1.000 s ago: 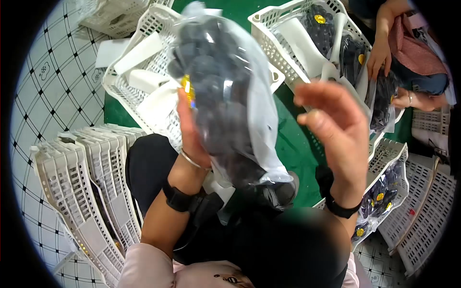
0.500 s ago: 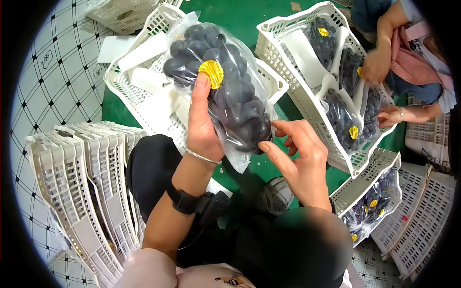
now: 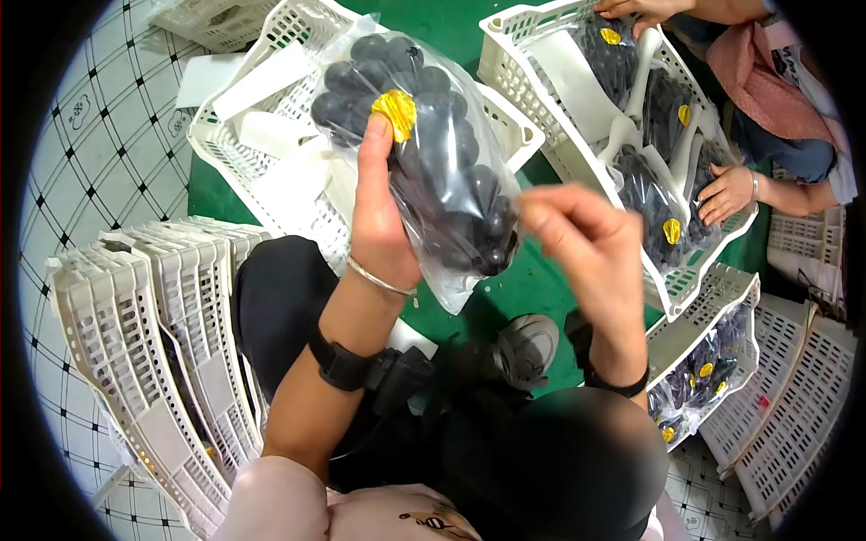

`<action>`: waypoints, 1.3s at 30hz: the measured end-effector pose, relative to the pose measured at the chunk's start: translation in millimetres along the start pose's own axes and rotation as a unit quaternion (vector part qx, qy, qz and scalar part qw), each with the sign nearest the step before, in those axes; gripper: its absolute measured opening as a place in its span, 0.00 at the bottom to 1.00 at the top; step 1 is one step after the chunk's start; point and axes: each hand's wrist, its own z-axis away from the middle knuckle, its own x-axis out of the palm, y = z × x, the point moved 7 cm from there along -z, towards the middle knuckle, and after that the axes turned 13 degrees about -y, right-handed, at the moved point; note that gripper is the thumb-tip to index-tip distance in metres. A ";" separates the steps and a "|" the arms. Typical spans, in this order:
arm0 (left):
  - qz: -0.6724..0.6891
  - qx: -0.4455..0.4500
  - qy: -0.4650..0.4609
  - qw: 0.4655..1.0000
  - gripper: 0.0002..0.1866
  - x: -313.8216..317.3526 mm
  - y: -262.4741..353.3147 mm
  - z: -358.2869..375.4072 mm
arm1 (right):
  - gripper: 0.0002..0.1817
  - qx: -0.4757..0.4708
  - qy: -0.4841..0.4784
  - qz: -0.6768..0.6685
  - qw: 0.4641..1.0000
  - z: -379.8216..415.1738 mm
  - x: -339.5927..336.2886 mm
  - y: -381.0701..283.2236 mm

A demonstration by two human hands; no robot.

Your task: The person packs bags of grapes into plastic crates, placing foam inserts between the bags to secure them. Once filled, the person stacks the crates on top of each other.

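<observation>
While the head camera looks down at the lap, the person's left hand (image 3: 383, 221) is clamped on a clear plastic bag of dark, round grapes (image 3: 433, 149), with the thumb lying on its front and the tip touching a crinkled, round, golden-yellow sticker (image 3: 394, 114). This bag is tilted, and it is held up in front of a white, perforated plastic basket (image 3: 206, 149), in which several smooth white sheets (image 3: 263, 79) are lying. The right hand (image 3: 586, 248), somewhat blurred, is at the lower right edge of the bag; its thumb and forefinger are near to each other, but I cannot tell whether they pinch the film. To the right of it, on a green surface (image 3: 478, 338), stands a second white basket (image 3: 532, 113), which contains similar bags with yellow stickers (image 3: 645, 203) and white sheets between them. One hand of another person (image 3: 726, 194) rests at the right side of this second basket, and the other one (image 3: 645, 9) is at its far end. Below it is a third white basket (image 3: 753, 316), also with bagged grapes (image 3: 708, 361). At the left, stacked white crates (image 3: 135, 316) stand beside the person's knee.
</observation>
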 end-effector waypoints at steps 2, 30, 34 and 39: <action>0.012 0.002 0.019 1.000 0.28 -1.2 -3.6 -0.6 | 0.10 -0.041 0.008 0.063 0.997 -10.8 -4.3 -14.4; -0.248 0.009 -0.041 0.968 0.26 -3.7 -22.2 9.2 | 0.17 -0.119 0.097 0.060 0.986 -25.0 -23.6 -35.3; -0.257 0.011 -0.047 0.965 0.28 -2.1 -19.0 8.1 | 0.18 -0.121 0.090 0.046 0.987 -23.4 -24.1 -32.5; -0.297 -0.012 -0.050 0.953 0.31 6.8 -16.4 6.8 | 0.15 -0.231 0.132 0.185 0.946 -19.1 -25.7 -60.7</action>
